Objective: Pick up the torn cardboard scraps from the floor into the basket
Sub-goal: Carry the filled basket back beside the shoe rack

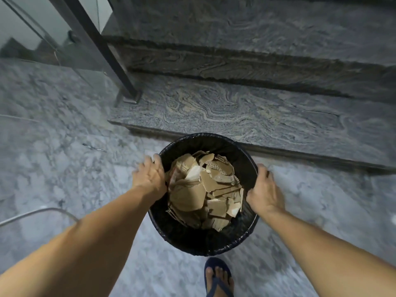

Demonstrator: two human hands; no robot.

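A round black basket point(192, 239) stands on the grey marble floor in front of me, filled with several torn brown cardboard scraps point(205, 187). My left hand point(150, 175) grips the basket's left rim, fingers curled over the edge. On the opposite side, my right hand point(263, 191) holds the right rim in the same way. No loose scraps show on the floor around the basket.
A dark granite step point(246, 112) rises just beyond the basket, with another step above it. A black metal post point(107, 50) and glass panel stand at the upper left. A thin grey cable point(38, 213) curves over the floor at left. My foot in a blue sandal point(217, 277) is below the basket.
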